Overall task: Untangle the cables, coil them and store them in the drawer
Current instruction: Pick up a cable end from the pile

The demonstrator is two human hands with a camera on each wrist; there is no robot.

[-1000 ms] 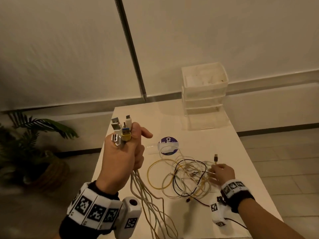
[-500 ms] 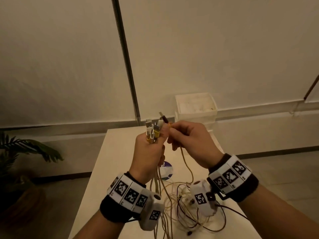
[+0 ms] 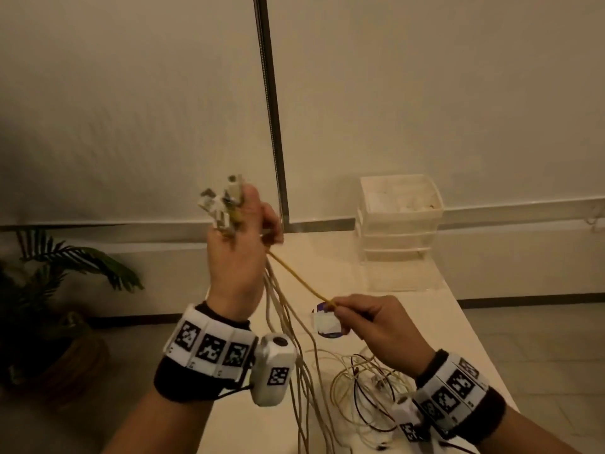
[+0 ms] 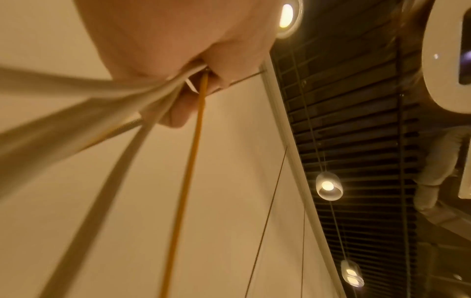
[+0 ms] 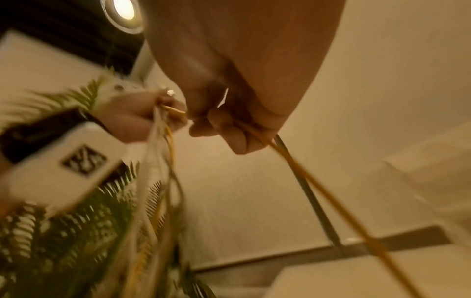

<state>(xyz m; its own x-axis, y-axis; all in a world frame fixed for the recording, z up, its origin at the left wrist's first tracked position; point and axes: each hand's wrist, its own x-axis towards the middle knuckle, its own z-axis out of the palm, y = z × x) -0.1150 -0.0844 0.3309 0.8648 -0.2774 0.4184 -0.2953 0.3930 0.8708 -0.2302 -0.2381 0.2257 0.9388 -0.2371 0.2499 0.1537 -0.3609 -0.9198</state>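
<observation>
hidden: my left hand (image 3: 237, 253) covers where the cables bunch in my fist; cable tails run off the bottom edge of the head view
blurred: both wrist views smeared; plug types in the bundle too soft to name
left hand: raised above the table (image 3: 327, 267), fist curled round a bundle of plug ends (image 3: 224, 204) sticking up past my fingers
white cables (image 3: 288, 339): thin, round, smooth, hang slack from my left fist down to the table's near edge
yellow cable (image 3: 298, 280): thin, pulled straight from my left fist down-right to my right hand
right hand (image 3: 376, 326): lower, over the table's middle, thumb and fingers pinch the yellow cable
tangle (image 3: 363, 385): loose loops, white, yellow and one black, on the table under my right wrist
drawer unit (image 3: 399, 217): pale translucent plastic, boxy, stacked tiers, at the table's far right corner; open or shut I cannot tell
round sticker (image 3: 329, 326): dark blue and white, flat on the table, partly behind my right fingers
plant (image 3: 65, 267): green fronds, on the floor left of the table
</observation>
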